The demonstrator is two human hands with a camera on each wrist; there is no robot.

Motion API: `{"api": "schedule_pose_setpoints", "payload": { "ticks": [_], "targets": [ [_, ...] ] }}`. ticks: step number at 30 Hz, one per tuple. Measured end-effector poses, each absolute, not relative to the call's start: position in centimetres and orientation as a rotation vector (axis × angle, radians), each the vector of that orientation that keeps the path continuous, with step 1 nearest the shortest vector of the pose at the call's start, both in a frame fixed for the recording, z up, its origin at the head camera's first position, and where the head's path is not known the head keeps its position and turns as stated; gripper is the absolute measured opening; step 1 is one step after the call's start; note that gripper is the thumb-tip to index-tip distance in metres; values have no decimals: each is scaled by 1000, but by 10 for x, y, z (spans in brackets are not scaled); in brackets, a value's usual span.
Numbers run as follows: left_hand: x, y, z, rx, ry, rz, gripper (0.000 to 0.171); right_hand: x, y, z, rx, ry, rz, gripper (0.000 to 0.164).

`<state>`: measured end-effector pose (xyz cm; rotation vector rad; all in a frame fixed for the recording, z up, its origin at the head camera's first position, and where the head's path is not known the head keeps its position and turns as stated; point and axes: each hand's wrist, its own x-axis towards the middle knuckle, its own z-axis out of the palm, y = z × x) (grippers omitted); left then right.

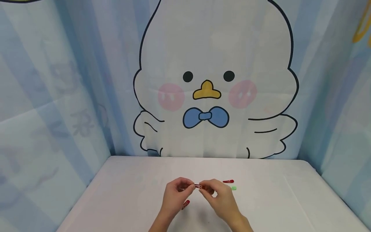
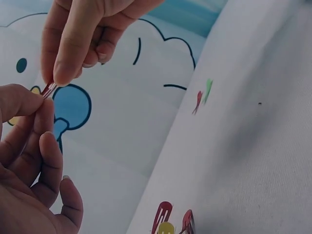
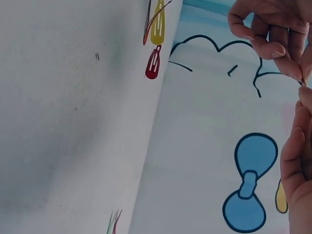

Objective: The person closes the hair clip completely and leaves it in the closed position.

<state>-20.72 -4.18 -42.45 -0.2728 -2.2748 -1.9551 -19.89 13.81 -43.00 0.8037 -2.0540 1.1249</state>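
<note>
A red snap hair clip (image 1: 198,186) is held up between both hands above the white table, mostly covered by fingertips. My left hand (image 1: 176,197) pinches one end of it between thumb and forefinger. From the other side, my right hand (image 1: 221,199) pinches the opposite end, its other fingers curled in. The left wrist view shows the clip (image 2: 48,90) close up, with thumbs and forefingers meeting around it. Whether the clip is snapped open or flat I cannot tell.
Right of the hands lie a red clip (image 1: 229,181) and a green clip (image 1: 233,188). By the left wrist is another red clip (image 1: 185,204); a yellow clip (image 2: 166,227) lies among red ones there. A curtain with a cartoon bird (image 1: 214,48) hangs behind the table (image 1: 130,180).
</note>
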Motion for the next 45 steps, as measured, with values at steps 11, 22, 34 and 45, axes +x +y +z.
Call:
{"api": "schedule_pose_setpoints", "payload": {
  "ticks": [11, 22, 34, 45],
  "targets": [
    [-210, -41, -427, -373, -2298, -2025, 15, -200, 144, -428, 823, -2006, 900, 32],
    [-221, -69, -428, -465, -2456, -1836, 18, -210, 162, -427, 768, -2071, 926, 31],
    [-233, -107, -434, -446, -2559, -1635, 13, -214, 196, -426, 754, -2080, 867, 31],
    [-242, -123, -442, -462, -2672, -1606, 15, -217, 223, -435, 617, -2248, 857, 31]
  ]
}}
